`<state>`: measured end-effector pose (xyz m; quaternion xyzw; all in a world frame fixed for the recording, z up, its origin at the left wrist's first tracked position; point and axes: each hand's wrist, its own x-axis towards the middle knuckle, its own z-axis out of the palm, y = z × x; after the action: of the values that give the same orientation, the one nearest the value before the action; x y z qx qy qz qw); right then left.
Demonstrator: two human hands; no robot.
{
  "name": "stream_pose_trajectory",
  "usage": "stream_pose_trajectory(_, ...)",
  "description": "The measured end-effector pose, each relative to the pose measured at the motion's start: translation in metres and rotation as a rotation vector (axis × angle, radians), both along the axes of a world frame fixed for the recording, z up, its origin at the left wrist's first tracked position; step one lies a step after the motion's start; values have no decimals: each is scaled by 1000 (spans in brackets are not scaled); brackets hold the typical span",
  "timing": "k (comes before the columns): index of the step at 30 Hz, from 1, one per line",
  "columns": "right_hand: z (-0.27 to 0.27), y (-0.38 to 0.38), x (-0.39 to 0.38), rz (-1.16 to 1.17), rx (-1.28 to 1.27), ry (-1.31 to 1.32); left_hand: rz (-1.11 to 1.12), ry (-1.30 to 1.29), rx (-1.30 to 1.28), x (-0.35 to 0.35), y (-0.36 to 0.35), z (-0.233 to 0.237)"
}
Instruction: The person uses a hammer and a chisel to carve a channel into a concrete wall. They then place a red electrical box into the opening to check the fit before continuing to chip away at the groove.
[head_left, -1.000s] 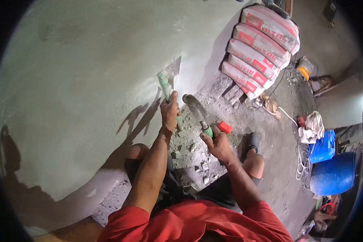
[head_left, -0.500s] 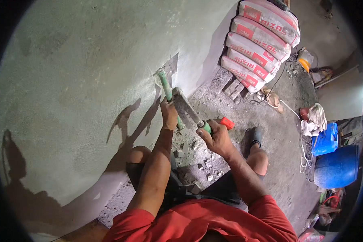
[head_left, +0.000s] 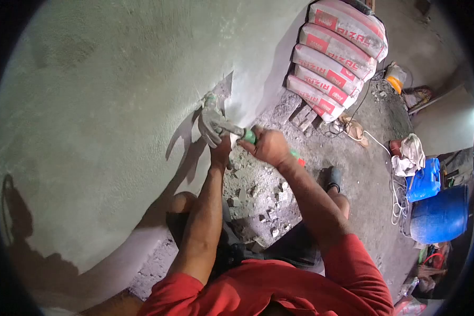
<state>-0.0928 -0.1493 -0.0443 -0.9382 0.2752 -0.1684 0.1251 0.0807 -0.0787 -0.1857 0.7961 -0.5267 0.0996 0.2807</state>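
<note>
My right hand [head_left: 272, 147] is wrapped round the green grip of a hammer [head_left: 210, 125], whose grey head is at the wall, over the green-handled tool. Just below that head, my left hand [head_left: 220, 151] is closed round the green tool [head_left: 210, 99], mostly hidden behind the hammer; its upper end shows near a chipped hollow [head_left: 224, 89] in the grey wall [head_left: 116, 105]. The hammer hides part of my left fingers. Whether the hammer touches the tool is hard to tell.
Broken rubble [head_left: 271, 210] lies on the floor between my legs. Stacked cement bags [head_left: 332, 58] stand at the upper right. A blue drum [head_left: 439, 216], a blue container [head_left: 423, 180] and a white cable [head_left: 397, 197] are on the right.
My right hand has swung the hammer left and up toward the wall, and its head now covers much of the green tool. My left hand remains near the same place.
</note>
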Motion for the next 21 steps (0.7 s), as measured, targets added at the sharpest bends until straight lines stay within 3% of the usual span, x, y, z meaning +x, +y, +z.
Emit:
stream_pose_trajectory(1,0,11,0,14,62,-50,24,-214,-331,5,-7,-12)
stream_pose_trajectory(2,-2,19,-2,20,89,-108,29,-212,-334,9,-13,-21)
stream_pose_trajectory(4,0,36,-12,24,127,-161,19,375,-18,16,-21,-42)
stream_pose_trajectory(5,9,45,-20,149,95,-283,-82,191,-515,11,-12,-41)
stream_pose_trajectory(6,13,49,-25,270,63,-404,-86,195,-506,8,-12,-37)
stream_pose_trajectory(7,10,44,-28,262,67,-406,32,480,-425,-3,-11,3)
stream_pose_trajectory(9,1,26,-26,563,-60,-436,280,1035,-242,-16,-12,59)
stream_pose_trajectory(11,-6,3,-12,479,-72,-371,94,933,-214,-9,0,53)
stream_pose_trajectory(12,-1,-3,-4,248,-57,-163,-57,1059,-427,5,-14,2)
stream_pose_trajectory(13,2,-4,2,8,-38,36,47,882,-415,-11,-4,40)
stream_pose_trajectory(15,-9,16,-1,-20,37,-100,-63,1048,-561,-13,-5,37)
stream_pose_trajectory(16,-7,30,-9,2,88,-147,-50,1059,-564,-6,-1,29)
stream_pose_trajectory(19,14,52,-23,122,156,-284,-104,1216,65,39,8,18)
stream_pose_trajectory(21,30,47,-21,553,-40,-502,212,1283,-67,-3,-10,61)
